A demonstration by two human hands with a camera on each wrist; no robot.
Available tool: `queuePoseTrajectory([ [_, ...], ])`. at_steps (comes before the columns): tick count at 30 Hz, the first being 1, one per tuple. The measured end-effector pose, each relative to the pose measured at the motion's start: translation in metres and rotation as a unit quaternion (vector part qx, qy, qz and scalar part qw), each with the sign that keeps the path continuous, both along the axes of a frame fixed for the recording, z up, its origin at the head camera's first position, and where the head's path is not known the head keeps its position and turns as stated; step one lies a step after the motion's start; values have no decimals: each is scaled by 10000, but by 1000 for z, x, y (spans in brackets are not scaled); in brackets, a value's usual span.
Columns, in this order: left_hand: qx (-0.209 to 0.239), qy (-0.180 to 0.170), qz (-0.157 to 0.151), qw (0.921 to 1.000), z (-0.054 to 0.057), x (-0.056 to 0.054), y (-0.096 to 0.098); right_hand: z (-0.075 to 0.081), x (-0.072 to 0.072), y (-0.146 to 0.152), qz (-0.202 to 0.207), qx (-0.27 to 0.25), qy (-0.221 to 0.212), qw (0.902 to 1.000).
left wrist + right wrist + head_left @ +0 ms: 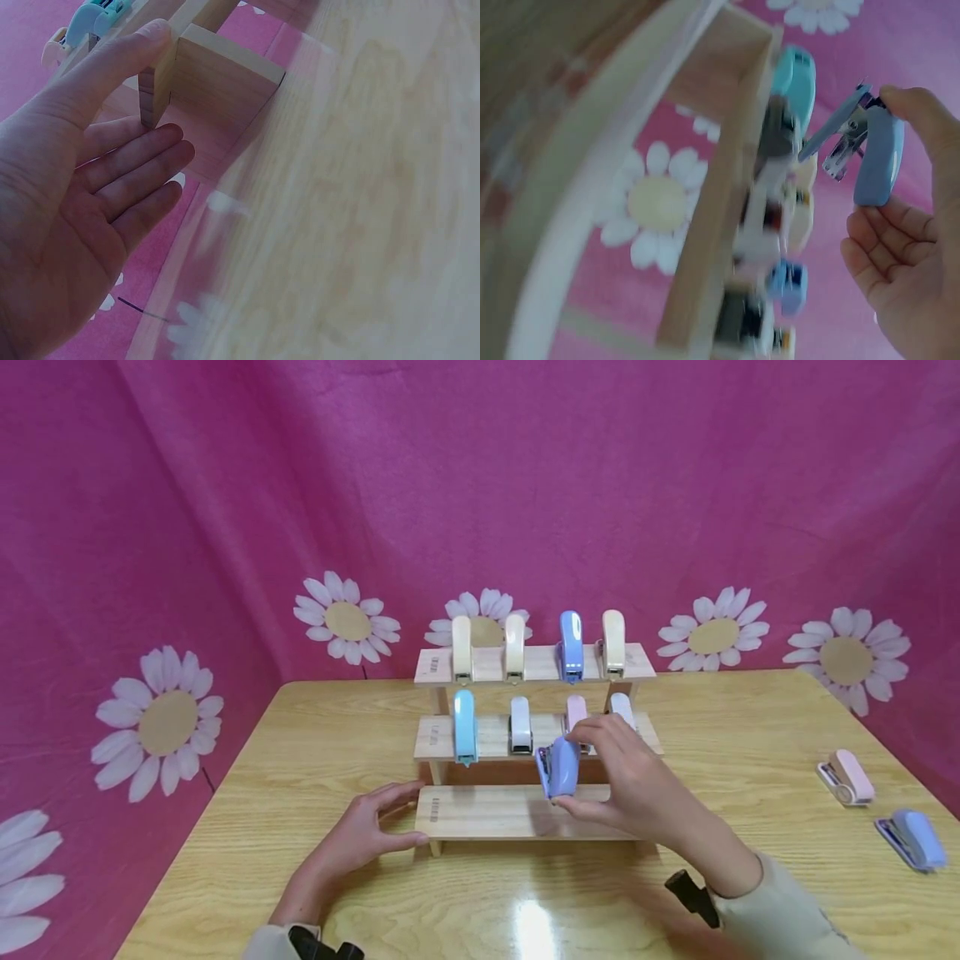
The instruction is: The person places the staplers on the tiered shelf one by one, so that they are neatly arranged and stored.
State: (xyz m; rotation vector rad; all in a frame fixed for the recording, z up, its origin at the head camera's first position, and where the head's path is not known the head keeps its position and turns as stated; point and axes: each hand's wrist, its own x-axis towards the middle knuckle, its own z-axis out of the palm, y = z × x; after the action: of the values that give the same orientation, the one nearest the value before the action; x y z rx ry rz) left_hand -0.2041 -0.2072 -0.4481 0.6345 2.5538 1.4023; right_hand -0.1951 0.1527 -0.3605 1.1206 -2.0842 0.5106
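My right hand (pixel 637 781) holds a periwinkle-blue stapler (pixel 564 767) between thumb and fingertips, above the bottom step of a three-tier wooden rack (pixel 480 814). In the right wrist view the stapler (pixel 879 157) is spread apart, its metal inside showing. My left hand (pixel 367 827) grips the left end of the bottom step, thumb at the front corner and index finger at the back one. The left wrist view shows the other fingers of the left hand (pixel 82 202) extended below the board end (pixel 154 94).
Cream staplers (pixel 462 647) and a blue stapler (pixel 572 646) stand on the top step. The middle step carries a turquoise stapler (pixel 465 727), a white stapler (pixel 520 725), a pink stapler (pixel 576 710) and another pale one. At right on the table lie a pink stapler (pixel 847 777) and a blue stapler (pixel 912 839).
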Motion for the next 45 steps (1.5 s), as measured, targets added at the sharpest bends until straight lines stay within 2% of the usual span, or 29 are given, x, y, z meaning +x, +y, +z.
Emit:
queuePoseTrajectory([
  [4, 37, -23, -11, 10000, -1, 0, -1, -7, 0, -21, 137, 50, 119, 9998],
  [15, 62, -91, 50, 9999, -1, -1, -1, -29, 2, -64, -136, 484, -156, 9986],
  [21, 25, -117, 92, 9999, -1, -1, -1, -37, 1, -81, -223, 575, -105, 9980],
  [30, 113, -68, 38, 9999, -1, 0, -1, -43, 1, -93, -444, 806, -648, 9937],
  [37, 75, -34, 19, 10000, 0, 0, -1, -44, 1, -97, -535, 929, -886, 9903],
  [45, 87, -93, 13, 9999, 1, 0, -1, -46, 1, -98, -442, 905, -1141, 9883],
])
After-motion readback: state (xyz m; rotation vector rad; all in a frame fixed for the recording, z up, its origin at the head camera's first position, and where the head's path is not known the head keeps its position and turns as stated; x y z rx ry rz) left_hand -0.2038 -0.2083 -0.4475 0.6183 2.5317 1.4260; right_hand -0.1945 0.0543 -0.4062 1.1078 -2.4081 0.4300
